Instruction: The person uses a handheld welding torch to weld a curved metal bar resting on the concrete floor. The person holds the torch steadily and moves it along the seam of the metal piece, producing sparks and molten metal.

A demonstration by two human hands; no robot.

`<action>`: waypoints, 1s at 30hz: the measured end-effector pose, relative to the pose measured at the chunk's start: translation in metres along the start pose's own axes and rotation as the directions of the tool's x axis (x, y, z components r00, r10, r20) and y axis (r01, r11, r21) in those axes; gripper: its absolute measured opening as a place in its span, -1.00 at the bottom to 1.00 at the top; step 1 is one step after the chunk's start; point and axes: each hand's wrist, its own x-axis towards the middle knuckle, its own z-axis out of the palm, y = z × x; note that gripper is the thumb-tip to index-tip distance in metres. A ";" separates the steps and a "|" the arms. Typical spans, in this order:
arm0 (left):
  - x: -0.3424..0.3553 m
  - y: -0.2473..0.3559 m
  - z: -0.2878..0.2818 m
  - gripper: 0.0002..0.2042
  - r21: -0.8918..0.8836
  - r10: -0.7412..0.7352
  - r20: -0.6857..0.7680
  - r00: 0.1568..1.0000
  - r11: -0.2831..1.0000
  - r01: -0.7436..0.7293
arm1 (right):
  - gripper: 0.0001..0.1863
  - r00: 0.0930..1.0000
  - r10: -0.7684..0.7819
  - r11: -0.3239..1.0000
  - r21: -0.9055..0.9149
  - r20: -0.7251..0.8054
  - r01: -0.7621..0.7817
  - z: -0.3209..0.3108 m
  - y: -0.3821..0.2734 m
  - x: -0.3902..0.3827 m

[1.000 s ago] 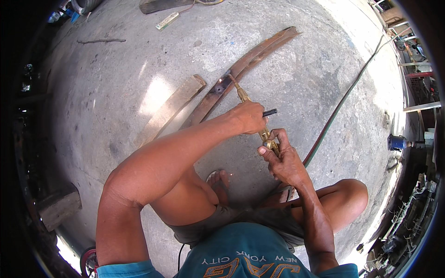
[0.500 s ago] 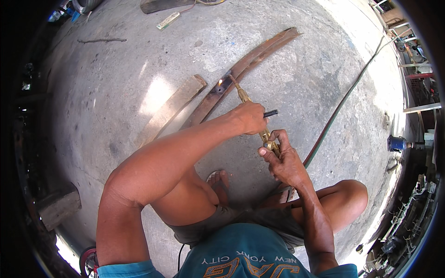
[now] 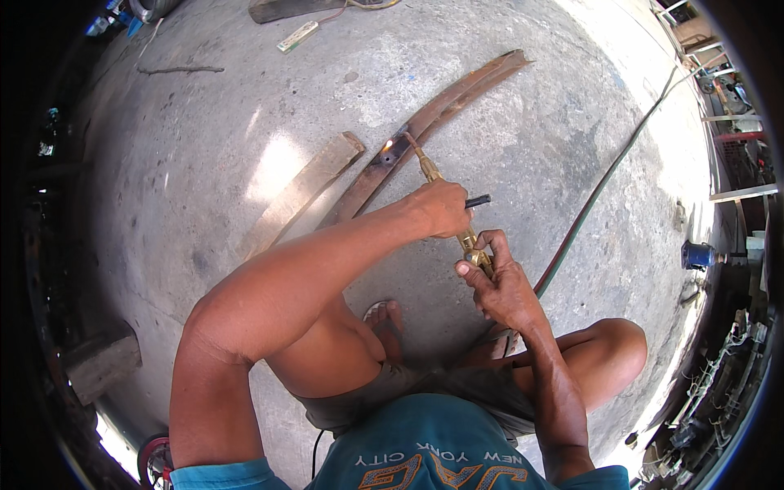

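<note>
My left hand (image 3: pixel 442 209) is wrapped round the front of a brass cutting torch (image 3: pixel 430 167); a short black stub pokes out beside its fingers. Farther back, my right hand (image 3: pixel 506 282) grips the torch's valve end, thumb and forefinger at the brass body. The torch tip touches or hovers just over a long, curved, rusty steel bar (image 3: pixel 474 88) lying on the concrete. A small bright flame (image 3: pixel 389 144) glows on the bar's darkened part, close to a round hole. Red and green hoses (image 3: pixel 584 212) lead from near my right hand toward the far right.
A wooden block (image 3: pixel 306 188) lies left of the bar. A thin stick (image 3: pixel 181 70) and a small pale box-like piece (image 3: pixel 297 37) are on the floor farther off. A blue bottle jack (image 3: pixel 697 254) stands at right, near piled metal scrap (image 3: pixel 719 384). Another block (image 3: pixel 104 363) sits at left.
The flame on the bar looks slightly smaller and brighter. Both hands and the torch hold almost the same place.
</note>
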 end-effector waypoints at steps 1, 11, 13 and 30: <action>0.001 -0.001 0.001 -0.61 0.002 0.003 -0.004 1.000 1.000 -0.003 | -0.60 1.000 -0.001 1.000 -0.004 0.000 0.001 0.000 0.001 0.000; 0.001 0.001 0.001 -0.61 0.001 -0.008 0.003 1.000 1.000 0.008 | -0.59 1.000 -0.012 1.000 -0.013 -0.009 0.012 0.000 0.001 -0.001; 0.002 0.000 0.002 -0.62 0.013 0.005 -0.007 1.000 1.000 -0.005 | -0.59 1.000 -0.014 1.000 -0.014 -0.008 0.014 0.000 0.001 -0.001; 0.003 0.000 0.001 -0.61 0.026 -0.015 0.020 1.000 1.000 0.014 | -0.59 1.000 0.002 1.000 -0.005 0.000 -0.002 0.000 -0.001 0.000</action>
